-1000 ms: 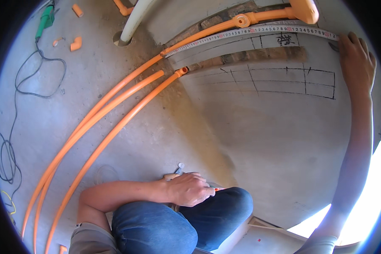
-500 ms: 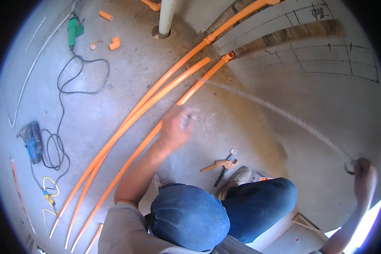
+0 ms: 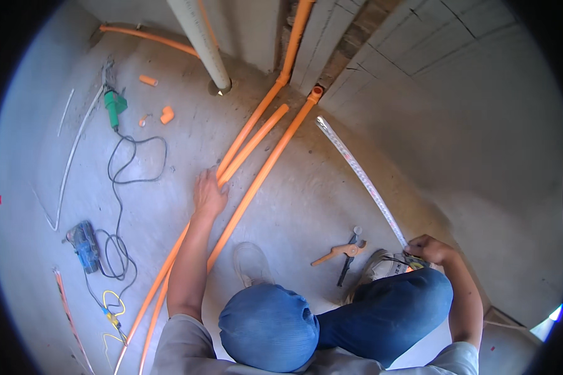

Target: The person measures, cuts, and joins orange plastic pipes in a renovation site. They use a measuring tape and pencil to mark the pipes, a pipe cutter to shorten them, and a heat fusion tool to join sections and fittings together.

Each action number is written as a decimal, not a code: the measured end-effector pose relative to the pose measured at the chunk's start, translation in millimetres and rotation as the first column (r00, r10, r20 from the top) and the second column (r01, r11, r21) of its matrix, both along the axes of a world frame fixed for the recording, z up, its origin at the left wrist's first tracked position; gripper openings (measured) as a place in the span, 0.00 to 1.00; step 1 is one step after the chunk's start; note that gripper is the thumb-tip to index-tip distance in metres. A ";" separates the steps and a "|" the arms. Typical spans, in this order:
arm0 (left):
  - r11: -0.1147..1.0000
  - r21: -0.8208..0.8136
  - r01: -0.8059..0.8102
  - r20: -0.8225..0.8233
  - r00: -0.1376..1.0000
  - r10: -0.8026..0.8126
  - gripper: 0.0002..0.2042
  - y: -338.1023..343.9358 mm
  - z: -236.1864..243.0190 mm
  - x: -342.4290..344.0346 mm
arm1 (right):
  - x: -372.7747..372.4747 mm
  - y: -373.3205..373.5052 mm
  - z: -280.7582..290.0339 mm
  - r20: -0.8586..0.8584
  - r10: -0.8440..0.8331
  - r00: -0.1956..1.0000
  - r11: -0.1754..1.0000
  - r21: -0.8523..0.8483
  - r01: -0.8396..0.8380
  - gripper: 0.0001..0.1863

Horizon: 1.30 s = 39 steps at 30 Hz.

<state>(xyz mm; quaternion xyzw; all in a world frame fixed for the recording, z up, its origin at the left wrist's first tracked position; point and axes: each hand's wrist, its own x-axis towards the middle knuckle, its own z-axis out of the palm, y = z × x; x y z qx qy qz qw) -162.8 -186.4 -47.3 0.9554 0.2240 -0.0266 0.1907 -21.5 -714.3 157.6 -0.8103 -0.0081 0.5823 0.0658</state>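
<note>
left fingers (image 3: 202, 180) touch an orange pipe (image 3: 256, 140); right fingers (image 3: 420, 242) grip a tape measure (image 3: 366, 179).

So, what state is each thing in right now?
Tape measure: pulled out, held in right hand
Long orange pipes: lying on floor, left hand touching
Orange-handled tool: on floor, spread open
Green tool: lying on floor
Blue power tool: lying on floor
Black cord: loosely looped
Elbow fitting: loose on floor
White pipe: standing upright
</note>
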 end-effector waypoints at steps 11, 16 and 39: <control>0.991 -0.128 0.043 -0.239 0.968 -0.073 0.20 0.6 1.1 10.7 | 28.1 46.1 -53.9 -0.352 -0.100 0.931 0.925 0.313 0.217 0.17; 0.898 -0.434 -0.072 -0.196 0.981 -0.016 0.21 -13.9 30.9 0.1 | 24.4 92.4 -70.0 -0.300 -0.178 0.937 0.841 0.448 0.304 0.18; 0.463 -0.872 -0.157 -0.153 0.987 0.046 0.17 -29.5 75.4 14.8 | -117.1 352.3 -147.7 -0.746 -0.627 0.222 -0.278 0.482 0.831 0.15</control>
